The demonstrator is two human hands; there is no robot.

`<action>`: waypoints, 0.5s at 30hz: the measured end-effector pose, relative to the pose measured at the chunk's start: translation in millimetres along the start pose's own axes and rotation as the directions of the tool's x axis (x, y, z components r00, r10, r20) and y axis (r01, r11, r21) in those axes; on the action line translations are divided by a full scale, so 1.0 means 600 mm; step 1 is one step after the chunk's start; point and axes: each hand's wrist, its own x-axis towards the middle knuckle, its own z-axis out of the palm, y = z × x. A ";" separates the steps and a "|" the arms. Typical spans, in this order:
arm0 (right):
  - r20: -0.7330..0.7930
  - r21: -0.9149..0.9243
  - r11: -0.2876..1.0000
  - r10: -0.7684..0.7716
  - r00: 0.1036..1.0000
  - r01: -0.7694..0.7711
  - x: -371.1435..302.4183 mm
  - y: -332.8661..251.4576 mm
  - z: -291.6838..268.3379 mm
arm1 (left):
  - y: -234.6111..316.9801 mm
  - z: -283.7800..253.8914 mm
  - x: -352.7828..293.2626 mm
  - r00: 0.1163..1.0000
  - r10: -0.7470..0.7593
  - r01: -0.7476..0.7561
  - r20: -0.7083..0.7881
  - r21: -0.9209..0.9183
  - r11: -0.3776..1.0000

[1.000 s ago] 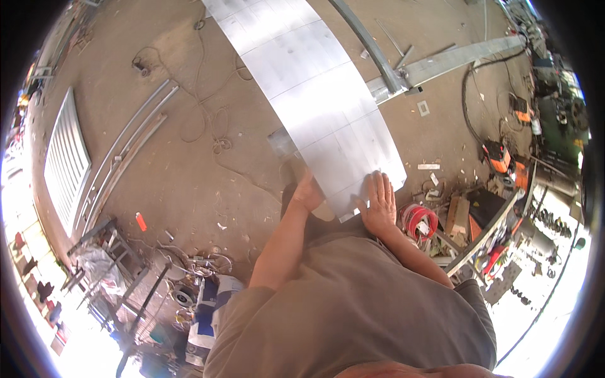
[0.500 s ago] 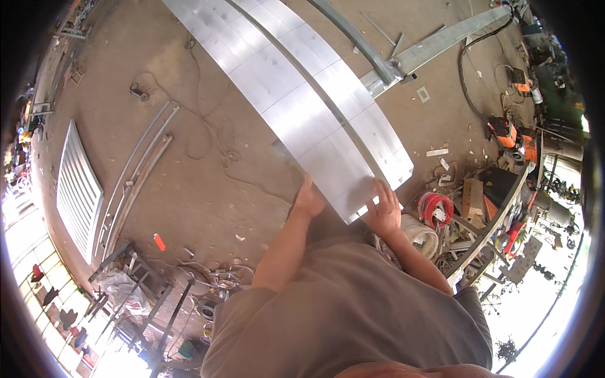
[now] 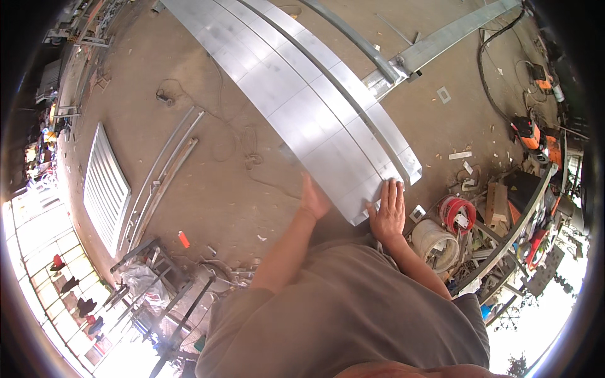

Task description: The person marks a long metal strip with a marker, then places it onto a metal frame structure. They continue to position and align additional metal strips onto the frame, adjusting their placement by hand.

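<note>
A long, shiny metal sheet with thin grid lines runs from the far left toward me. A narrower metal strip lies along its right side, with a dark band between them. My left hand holds the sheet's near left edge; one finger points up along it, and the others are hidden. My right hand lies on the sheet's near right corner with its fingers stretched out flat and the thumb apart. The near end of the sheet reaches almost to my shirt.
At right stand a white bucket, a red bucket and a metal frame among scrap. A metal beam lies beyond. On the left floor are curved metal bars, a slatted panel and a cable.
The broad sheet now reaches further right beside the dark band, leaving the right strip narrower. My right hand's fingers have gone from curled to flat. The whole view has shifted somewhat.
</note>
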 end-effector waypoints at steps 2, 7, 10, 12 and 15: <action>-0.014 0.005 1.000 -0.018 1.000 0.018 -0.011 -0.005 -0.002 | -0.001 0.010 -0.001 0.997 -0.038 0.037 -0.072 -0.016 0.999; -0.092 0.095 0.993 -0.058 0.994 0.067 0.038 -0.005 -0.045 | 0.019 -0.054 0.005 0.998 0.021 -0.015 -0.066 0.090 0.996; -0.175 0.157 0.979 -0.102 0.979 0.130 0.121 -0.035 -0.064 | 0.113 -0.140 0.016 0.975 0.105 -0.046 -0.196 0.286 0.957; -0.240 0.168 0.963 -0.168 0.956 0.212 0.186 -0.079 -0.061 | 0.203 -0.170 0.027 0.947 0.190 -0.076 -0.260 0.392 0.917; -0.144 0.227 0.964 -0.106 0.984 0.137 0.303 -0.153 -0.058 | 0.359 -0.137 0.055 0.887 0.293 -0.061 -0.356 0.540 0.840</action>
